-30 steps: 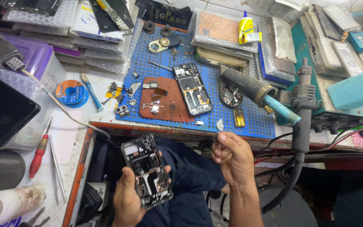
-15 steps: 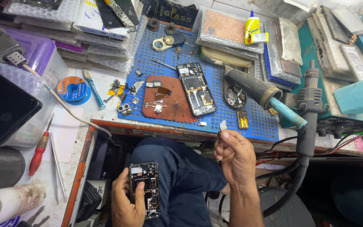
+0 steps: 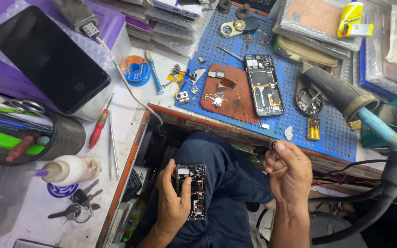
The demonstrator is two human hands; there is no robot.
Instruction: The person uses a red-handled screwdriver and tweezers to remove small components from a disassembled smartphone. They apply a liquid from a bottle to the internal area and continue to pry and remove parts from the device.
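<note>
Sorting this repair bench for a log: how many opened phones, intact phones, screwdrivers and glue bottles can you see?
Opened phones: 2, one in the left hand at, one on the blue mat at
Black intact phone: 1
Red screwdriver: 1
Yellow glue bottle: 1
Total: 5

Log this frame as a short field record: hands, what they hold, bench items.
left hand: grips an opened phone, circuit side up, over the lap
right hand: closed, pinching a small dark part at the fingertips; kind unclear
blue perforated mat: on the bench ahead
second opened phone: lies on the mat, beside a brown pad
red screwdriver: on the bench, left
keys: near left bench edge
</note>
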